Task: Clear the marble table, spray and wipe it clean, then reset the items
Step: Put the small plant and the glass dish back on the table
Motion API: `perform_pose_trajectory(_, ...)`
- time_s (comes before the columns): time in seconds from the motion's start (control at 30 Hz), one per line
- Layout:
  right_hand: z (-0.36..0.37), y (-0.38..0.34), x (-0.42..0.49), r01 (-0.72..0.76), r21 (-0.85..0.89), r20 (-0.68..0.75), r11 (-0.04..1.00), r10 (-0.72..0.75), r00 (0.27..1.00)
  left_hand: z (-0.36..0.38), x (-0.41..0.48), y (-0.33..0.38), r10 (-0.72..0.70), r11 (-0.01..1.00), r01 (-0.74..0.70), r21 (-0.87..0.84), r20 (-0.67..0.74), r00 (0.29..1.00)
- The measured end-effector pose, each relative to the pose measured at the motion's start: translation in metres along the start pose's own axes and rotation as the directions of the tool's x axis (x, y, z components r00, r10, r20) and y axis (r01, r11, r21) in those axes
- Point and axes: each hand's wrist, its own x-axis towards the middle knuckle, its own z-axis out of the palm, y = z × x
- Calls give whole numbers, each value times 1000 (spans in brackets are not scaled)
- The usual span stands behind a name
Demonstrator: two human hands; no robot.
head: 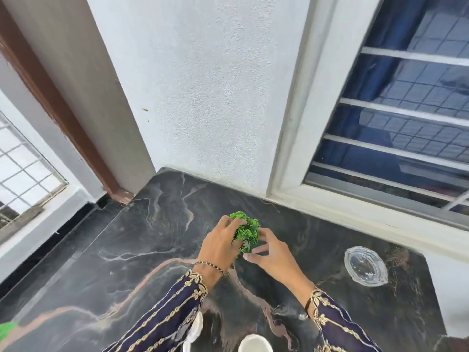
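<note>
A small green artificial plant (247, 231) stands on the dark marble table (142, 240), near the middle toward the wall. My left hand (220, 243) wraps around its left side with fingers curled over the foliage. My right hand (272, 252) touches its right side with fingers spread. The pot beneath the foliage is mostly hidden by my hands. A clear glass bowl (365, 266) sits on the table to the right.
A white rounded object (255, 344) shows at the bottom edge, with a white cloth-like piece (194, 331) beside my left sleeve. A green thing (7, 329) peeks in at the lower left. The wall and a barred window (396, 118) border the table's far side.
</note>
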Motion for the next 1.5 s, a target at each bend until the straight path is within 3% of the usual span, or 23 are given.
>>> perform_pose_trajectory(0.27,75,-70,91,-25,287,-15,958,31,999,-53,53,-105,-7,1000,7,30,-4,1000)
perform_pose_trajectory(0.6,107,-97,125,-86,340,-60,937,113,992,-68,86,-155,0,1000,0,7,91,996)
perform_pose_trajectory(0.77,110,-95,119,-128,297,-62,946,153,986,-66,75,-155,-12,984,-3,176,86,996)
perform_pose_trajectory(0.97,109,-83,97,-155,250,-104,956,186,977,-67,54,-148,48,940,-18,341,-80,996)
perform_pose_trajectory(1.13,106,-68,58,-171,233,-134,957,206,969,-64,16,-140,369,877,-273,396,-190,910)
perform_pose_trajectory(1.27,100,-60,14,-188,116,-153,975,205,967,-49,-25,-126,440,850,-370,376,-120,890)
perform_pose_trajectory(1.5,92,-48,-71,-208,63,-175,976,216,961,-43,-94,-91,357,888,-344,305,13,934)
